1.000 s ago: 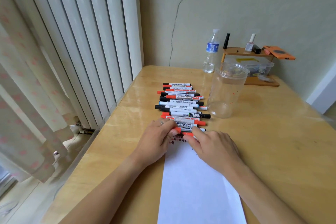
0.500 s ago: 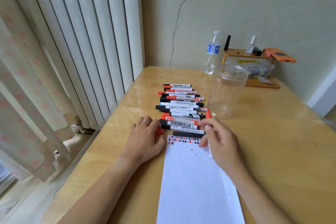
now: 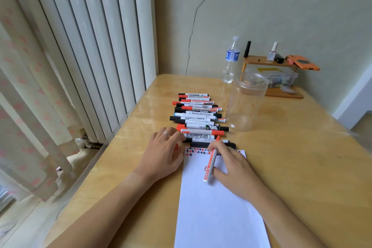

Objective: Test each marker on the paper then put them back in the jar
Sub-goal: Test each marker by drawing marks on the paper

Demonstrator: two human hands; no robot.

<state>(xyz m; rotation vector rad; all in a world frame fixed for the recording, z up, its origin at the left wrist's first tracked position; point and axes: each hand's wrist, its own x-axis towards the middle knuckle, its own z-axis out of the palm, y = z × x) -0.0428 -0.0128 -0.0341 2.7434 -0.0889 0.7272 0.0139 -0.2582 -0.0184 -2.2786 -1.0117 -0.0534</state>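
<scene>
My right hand (image 3: 231,165) holds an uncapped red marker (image 3: 209,165) over the top of the white paper (image 3: 213,213), its red tip pointing away toward the marker row. A red cap (image 3: 176,146) peeks out from under the curled fingers of my left hand (image 3: 163,153), which rests on the table just left of the paper. Small red and black test marks (image 3: 196,151) line the paper's top edge. Several capped markers (image 3: 197,115) lie in a row beyond the paper. The clear plastic jar (image 3: 246,102) stands open and empty to the row's right.
The wooden table (image 3: 302,157) meets a white radiator (image 3: 96,52) and curtain on the left. At the back stand a water bottle (image 3: 231,60) and a small wooden shelf (image 3: 269,62) with bottles, an orange item and a plastic box under it.
Both hands gripped a red marker at the paper's top edge. They pulled apart: my right hand swung the uncapped marker over the paper, and my left hand kept the cap.
</scene>
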